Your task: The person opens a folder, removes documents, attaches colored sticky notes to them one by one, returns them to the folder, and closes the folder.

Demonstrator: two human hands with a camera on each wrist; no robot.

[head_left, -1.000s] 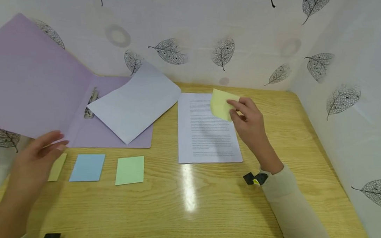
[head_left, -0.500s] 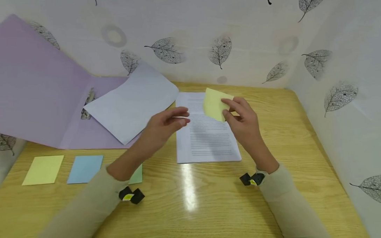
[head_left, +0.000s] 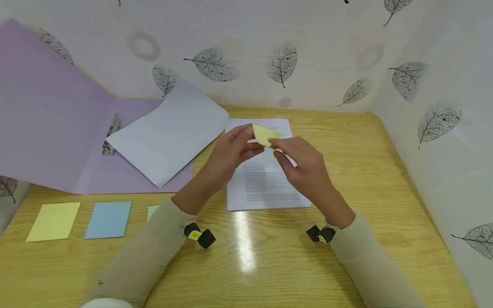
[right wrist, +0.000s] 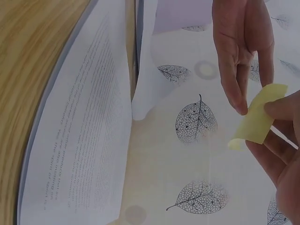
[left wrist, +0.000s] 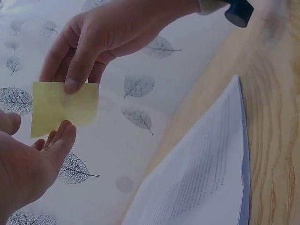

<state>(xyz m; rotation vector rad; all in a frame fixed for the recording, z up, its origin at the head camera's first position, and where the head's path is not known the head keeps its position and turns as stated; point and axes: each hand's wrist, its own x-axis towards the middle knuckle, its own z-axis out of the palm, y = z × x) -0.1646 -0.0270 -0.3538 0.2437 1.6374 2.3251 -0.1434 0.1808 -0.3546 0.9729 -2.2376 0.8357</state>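
Observation:
My right hand [head_left: 305,158] pinches a yellow sticky note [head_left: 265,135] between thumb and fingers, above a stack of printed sheets [head_left: 268,180]. In the right wrist view the note [right wrist: 258,115] bends, with one corner curling. My left hand [head_left: 230,154] has come up to the note's other side. Its fingertips are right at the edge of the note [left wrist: 61,108] in the left wrist view, while its thumb stands apart from them. The left fingers look fairly straight.
A lilac folder [head_left: 45,102] lies spread at the left, with a metal clip [head_left: 111,136] and a loose white sheet [head_left: 168,138] across it. In front are yellow [head_left: 53,222], blue [head_left: 108,220] and partly hidden green [head_left: 151,211] sticky-note pads. A leaf-patterned covering [head_left: 242,27] stands behind the table.
My left hand has moved from the folder's edge at the left across to the yellow note. The right hand has shifted slightly left, turning the note flatter.

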